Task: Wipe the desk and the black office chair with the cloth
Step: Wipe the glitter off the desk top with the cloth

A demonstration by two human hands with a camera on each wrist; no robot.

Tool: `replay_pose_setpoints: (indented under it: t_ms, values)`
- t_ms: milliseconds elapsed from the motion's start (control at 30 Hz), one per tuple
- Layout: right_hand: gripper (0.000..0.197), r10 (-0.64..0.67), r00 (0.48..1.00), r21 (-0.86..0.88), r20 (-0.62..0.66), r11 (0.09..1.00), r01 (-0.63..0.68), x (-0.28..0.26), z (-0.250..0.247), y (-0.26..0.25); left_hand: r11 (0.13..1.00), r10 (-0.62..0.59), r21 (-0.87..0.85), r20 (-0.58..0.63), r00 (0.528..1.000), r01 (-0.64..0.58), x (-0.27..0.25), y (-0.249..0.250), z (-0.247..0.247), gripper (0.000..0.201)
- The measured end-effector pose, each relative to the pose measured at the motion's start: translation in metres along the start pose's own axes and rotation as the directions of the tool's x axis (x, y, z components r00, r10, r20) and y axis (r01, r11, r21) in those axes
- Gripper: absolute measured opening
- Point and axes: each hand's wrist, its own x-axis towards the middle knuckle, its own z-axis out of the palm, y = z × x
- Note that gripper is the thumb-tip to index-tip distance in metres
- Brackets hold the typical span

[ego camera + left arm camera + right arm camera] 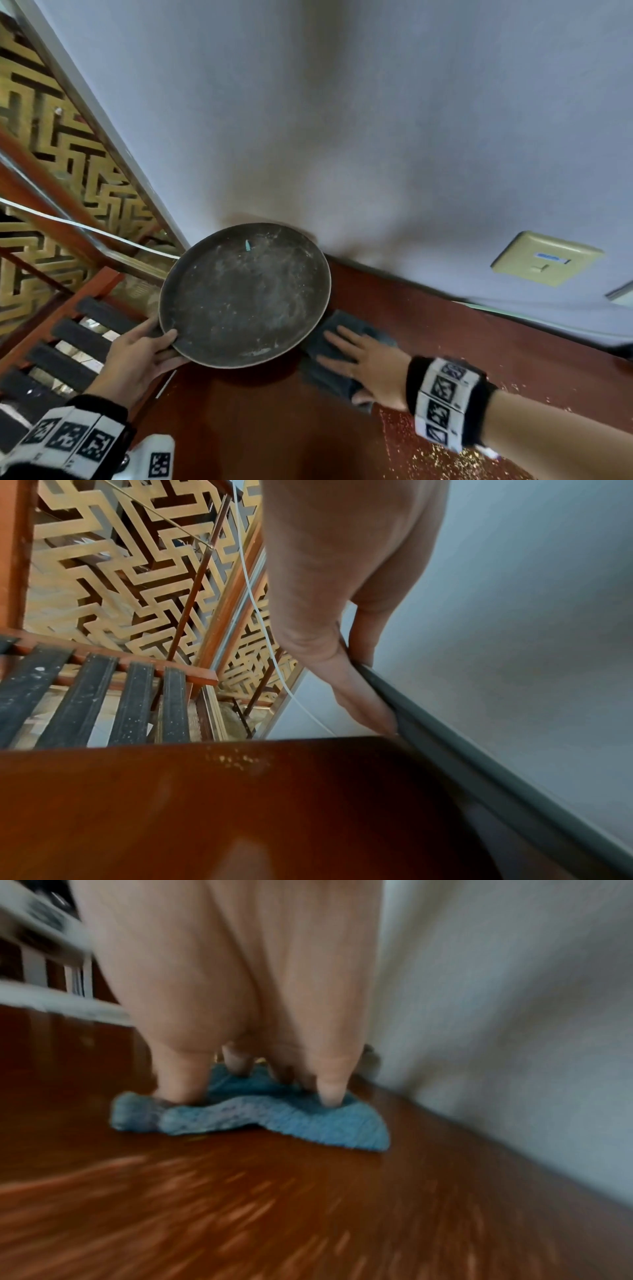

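The left hand (137,356) pinches the rim of a dusty round tray (245,294), tilting it up at the bench's (260,421) far left corner. The right hand (363,359), fingers flat, presses the blue cloth (274,1118) beside it along the wall edge. Crumbs remain on the near right; the chair, unseen, seems still to do.

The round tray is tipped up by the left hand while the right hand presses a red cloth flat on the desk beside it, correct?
Nearly. The cloth is blue, not red, as the right wrist view shows. The left hand does tip up the round tray, and the right hand presses the cloth flat on the desk.
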Motion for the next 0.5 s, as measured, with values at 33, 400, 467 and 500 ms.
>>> replay_pose_setpoints:
  t_ms: [33,400,467,500]
  values:
    - [0.076,-0.019,1.0,0.012,0.007,1.0,0.019,-0.007,0.006,-0.003,1.0,-0.007,0.004,0.013,1.0,0.007,0.001,-0.002,0.004,0.051]
    - [0.081,0.317,0.948,0.067,0.012,0.946,-0.317,-0.016,-0.012,0.052,1.0,-0.011,0.025,0.007,1.0,0.01,-0.001,-0.022,0.025,0.054]
    - [0.081,0.192,0.981,0.01,-0.015,0.981,-0.192,-0.03,0.001,0.021,0.999,-0.007,0.044,-0.009,1.0,0.007,0.002,-0.027,0.027,0.054]
    - [0.081,0.13,0.991,0.001,-0.019,0.992,-0.13,-0.038,0.01,0.007,0.999,-0.009,0.045,-0.012,1.0,0.01,0.003,-0.03,0.028,0.054]
